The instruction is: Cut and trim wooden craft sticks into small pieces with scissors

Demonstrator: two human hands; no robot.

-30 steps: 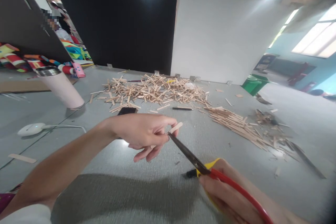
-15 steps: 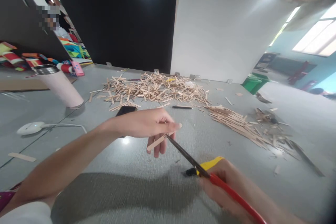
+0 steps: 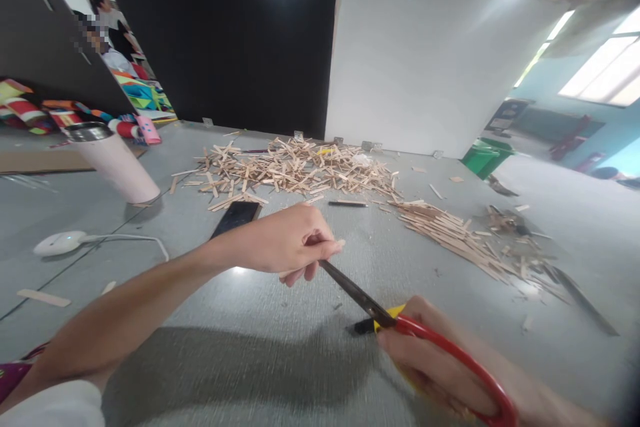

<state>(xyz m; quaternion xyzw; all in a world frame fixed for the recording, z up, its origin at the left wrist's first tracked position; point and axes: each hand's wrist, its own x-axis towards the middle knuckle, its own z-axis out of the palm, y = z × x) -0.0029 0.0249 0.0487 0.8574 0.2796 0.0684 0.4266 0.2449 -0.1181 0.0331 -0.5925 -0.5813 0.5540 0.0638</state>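
Note:
My left hand (image 3: pixel 295 240) is closed over the middle of the table, thumb pressed against the bent fingers. The wooden craft stick in its grip is almost wholly hidden by the fingers. Red-handled scissors (image 3: pixel 355 292) are in my right hand (image 3: pixel 425 347), their blades reaching up to the underside of my left fingers. The blade tips are hidden there. A yellow thing with a black end (image 3: pixel 364 327) also shows at my right hand, under the scissors; its kind is unclear. Behind my left wrist lies a dark phone (image 3: pixel 237 217).
A loose heap of craft sticks (image 3: pixel 295 170) lies toward the back, with a black pen (image 3: pixel 347 204) before it. More sticks (image 3: pixel 450 233) are stacked at right, near a long blade-like strip (image 3: pixel 585 300). A pink tumbler (image 3: pixel 117 163) and a white cabled device (image 3: pixel 60 243) stand left.
My left fingers have curled in, and the stick that stuck out below them is now out of sight. The scissors' red handle has turned, its loop more visible. More of the phone shows.

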